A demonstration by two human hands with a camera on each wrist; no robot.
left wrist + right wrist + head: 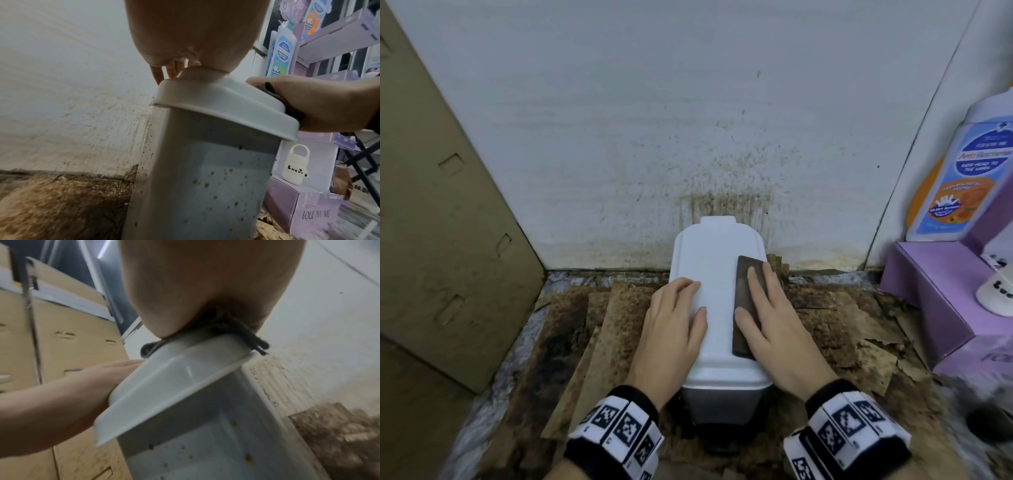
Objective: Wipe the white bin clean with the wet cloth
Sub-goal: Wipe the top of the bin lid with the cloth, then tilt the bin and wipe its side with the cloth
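A stained white wall (688, 120) backs a floor laid with rust-brown, flaking cardboard sheets (592, 329), and the spatter climbs the wall just behind the white bin (717, 260). The bin stands upright on those sheets, close to the wall, between a tall cardboard box (431, 222) on the left and purple boxes (928, 291) on the right. Its lid is closed and looks clean from above — the side walls, seen from the wrist views, carry brown specks.

The left hand (671, 329) rests on the left part of the lid, fingers straight and close together, thumb lying apart on the lid top. The right hand (767, 315) presses the dark wet cloth (744, 294) flat against the right part of the lid, fingers straight and slightly spread over it; the cloth is folded into a long strip running front to back, and its edge hangs a little past the lid's rim in the right wrist view.

On the purple boxes stand a blue-labelled wash bottle (969, 178) and a small white container (996, 294) — both well apart from the bin.
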